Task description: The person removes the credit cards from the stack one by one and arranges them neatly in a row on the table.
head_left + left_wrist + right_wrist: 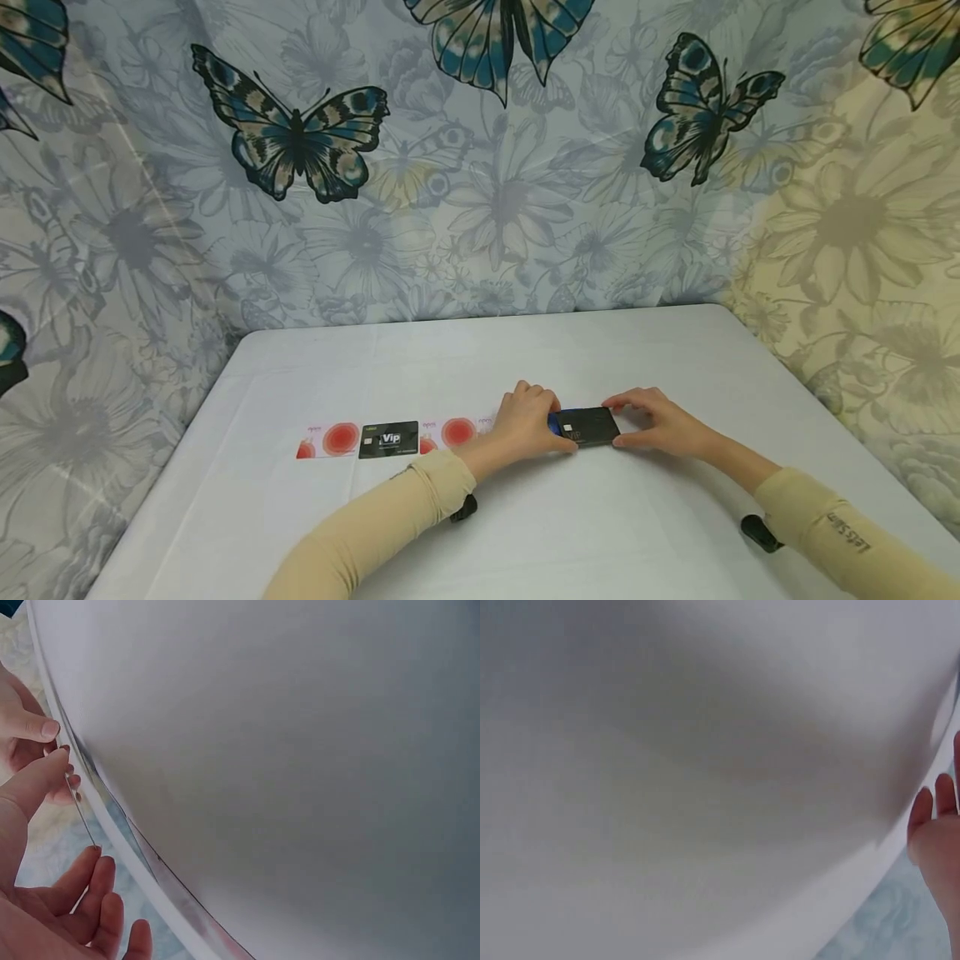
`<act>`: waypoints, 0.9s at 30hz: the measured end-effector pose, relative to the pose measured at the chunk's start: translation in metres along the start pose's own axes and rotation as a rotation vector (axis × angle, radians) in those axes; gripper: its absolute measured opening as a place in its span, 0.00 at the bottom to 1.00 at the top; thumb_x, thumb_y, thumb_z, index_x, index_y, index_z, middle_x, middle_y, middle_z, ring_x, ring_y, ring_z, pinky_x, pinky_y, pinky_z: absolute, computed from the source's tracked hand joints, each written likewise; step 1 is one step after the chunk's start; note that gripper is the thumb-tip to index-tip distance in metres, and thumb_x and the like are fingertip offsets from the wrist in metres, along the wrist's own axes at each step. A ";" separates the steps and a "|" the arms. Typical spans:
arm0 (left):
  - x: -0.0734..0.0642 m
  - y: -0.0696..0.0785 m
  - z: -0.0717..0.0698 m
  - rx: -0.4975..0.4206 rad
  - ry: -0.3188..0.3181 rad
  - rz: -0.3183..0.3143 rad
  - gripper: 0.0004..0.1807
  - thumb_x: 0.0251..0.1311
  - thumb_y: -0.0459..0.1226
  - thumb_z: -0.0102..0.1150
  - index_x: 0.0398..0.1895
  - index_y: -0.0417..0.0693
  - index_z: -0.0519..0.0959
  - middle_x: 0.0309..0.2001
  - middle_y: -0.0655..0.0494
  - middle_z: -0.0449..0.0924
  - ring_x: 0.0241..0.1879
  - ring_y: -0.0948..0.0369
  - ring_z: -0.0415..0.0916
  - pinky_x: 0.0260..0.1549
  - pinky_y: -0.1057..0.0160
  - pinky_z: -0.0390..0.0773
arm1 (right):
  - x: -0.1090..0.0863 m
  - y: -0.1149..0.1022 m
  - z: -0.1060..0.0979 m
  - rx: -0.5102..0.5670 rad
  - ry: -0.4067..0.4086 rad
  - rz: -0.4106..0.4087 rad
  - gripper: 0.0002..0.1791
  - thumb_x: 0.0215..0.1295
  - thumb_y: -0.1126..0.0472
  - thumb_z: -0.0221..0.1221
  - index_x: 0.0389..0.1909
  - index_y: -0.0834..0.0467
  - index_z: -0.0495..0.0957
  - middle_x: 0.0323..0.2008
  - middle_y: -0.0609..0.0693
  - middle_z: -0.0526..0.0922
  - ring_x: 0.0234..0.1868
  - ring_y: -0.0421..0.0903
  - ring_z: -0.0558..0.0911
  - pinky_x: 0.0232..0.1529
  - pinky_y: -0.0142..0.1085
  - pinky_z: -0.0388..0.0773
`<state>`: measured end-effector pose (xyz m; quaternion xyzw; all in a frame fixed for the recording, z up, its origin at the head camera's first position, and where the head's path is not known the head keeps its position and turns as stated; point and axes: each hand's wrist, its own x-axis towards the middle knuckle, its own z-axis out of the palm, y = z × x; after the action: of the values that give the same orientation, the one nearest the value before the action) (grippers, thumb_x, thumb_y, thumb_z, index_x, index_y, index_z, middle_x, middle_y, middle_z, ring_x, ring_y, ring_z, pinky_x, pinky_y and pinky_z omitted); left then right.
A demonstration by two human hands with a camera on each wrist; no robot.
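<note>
A black bank-style card with a small chip is held between the two hands, a blue edge showing at its left end. My left hand pinches the left end between thumb and fingers; in the left wrist view, the card is a thin line seen edge-on between the left hand's thumb and fingertip. With thumb and fingers, my right hand grips the right-end corners. Only part of the right hand shows in the right wrist view, where the card is out of sight.
Left of the hands, a row lies on the white table: a pink-and-white card, a black VIP card and another pink-and-white card, partly hidden by the left hand. A butterfly-print cloth hangs behind.
</note>
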<state>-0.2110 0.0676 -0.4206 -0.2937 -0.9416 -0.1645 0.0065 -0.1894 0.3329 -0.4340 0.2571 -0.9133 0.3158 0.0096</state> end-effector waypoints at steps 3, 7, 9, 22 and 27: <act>0.010 0.010 0.006 0.009 0.002 -0.004 0.30 0.42 0.64 0.71 0.42 0.56 0.80 0.40 0.63 0.76 0.45 0.61 0.66 0.40 0.63 0.67 | -0.006 0.008 -0.009 -0.016 0.006 -0.017 0.29 0.54 0.52 0.72 0.57 0.55 0.77 0.50 0.46 0.80 0.51 0.48 0.68 0.50 0.42 0.65; 0.023 0.022 0.015 0.020 0.000 -0.021 0.29 0.42 0.64 0.71 0.42 0.58 0.80 0.40 0.65 0.75 0.46 0.62 0.66 0.38 0.64 0.66 | -0.013 0.019 -0.017 -0.042 0.016 -0.037 0.28 0.54 0.54 0.72 0.56 0.57 0.77 0.51 0.49 0.81 0.51 0.45 0.69 0.49 0.40 0.61; 0.028 0.027 0.018 0.011 -0.003 -0.032 0.29 0.42 0.64 0.71 0.42 0.59 0.80 0.39 0.65 0.74 0.46 0.63 0.65 0.37 0.65 0.65 | -0.015 0.024 -0.022 -0.055 0.016 -0.042 0.28 0.54 0.55 0.72 0.56 0.58 0.77 0.51 0.51 0.81 0.50 0.44 0.69 0.49 0.39 0.60; 0.034 0.040 0.025 -0.040 -0.032 -0.086 0.28 0.43 0.62 0.72 0.42 0.57 0.81 0.38 0.64 0.73 0.44 0.63 0.62 0.37 0.66 0.64 | -0.020 0.030 -0.034 -0.037 -0.047 0.008 0.28 0.56 0.57 0.71 0.56 0.60 0.77 0.49 0.52 0.78 0.50 0.49 0.68 0.45 0.41 0.68; 0.033 0.040 0.027 -0.045 -0.038 -0.094 0.28 0.44 0.61 0.71 0.44 0.58 0.80 0.40 0.64 0.73 0.44 0.63 0.62 0.38 0.66 0.64 | -0.020 0.031 -0.035 -0.027 -0.072 0.051 0.28 0.56 0.55 0.70 0.58 0.59 0.77 0.51 0.52 0.77 0.52 0.50 0.68 0.48 0.43 0.68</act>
<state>-0.2141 0.1255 -0.4299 -0.2525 -0.9504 -0.1799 -0.0258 -0.1913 0.3831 -0.4275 0.2445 -0.9235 0.2942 -0.0279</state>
